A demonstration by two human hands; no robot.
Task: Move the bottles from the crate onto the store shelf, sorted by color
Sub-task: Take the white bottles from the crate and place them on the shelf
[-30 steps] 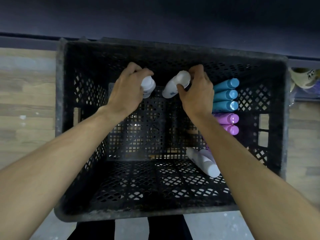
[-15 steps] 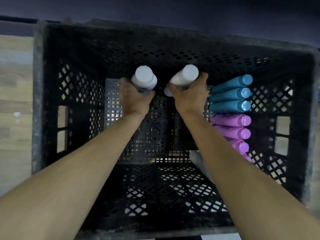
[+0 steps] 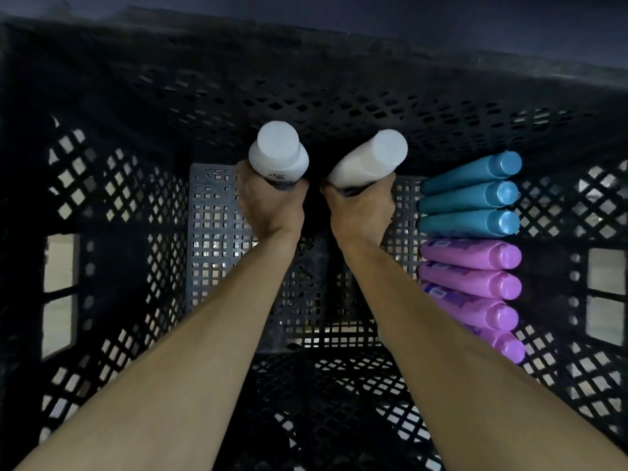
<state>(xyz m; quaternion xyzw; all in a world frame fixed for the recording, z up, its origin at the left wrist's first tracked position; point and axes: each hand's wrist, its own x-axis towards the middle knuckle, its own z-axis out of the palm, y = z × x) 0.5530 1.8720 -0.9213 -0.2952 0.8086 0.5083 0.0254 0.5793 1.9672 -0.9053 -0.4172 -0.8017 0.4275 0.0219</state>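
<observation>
Two white bottles are in hand: the left grip point(image 3: 272, 202) is wrapped round one point(image 3: 278, 158), the right grip point(image 3: 360, 207) round another point(image 3: 370, 161), mid-frame inside the crate point(image 3: 119, 205). Teal bottles point(image 3: 472, 195) and purple bottles point(image 3: 472, 287) at right remain to be shelved.

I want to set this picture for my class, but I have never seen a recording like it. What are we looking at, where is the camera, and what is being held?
No machine here: the camera sits on a person's head, looking down along both bare arms into a black plastic crate. The left hand grips one white bottle and the right hand grips another white bottle, caps pointing up. Against the crate's right wall stand three teal bottles and, nearer the camera, four purple bottles.
</observation>
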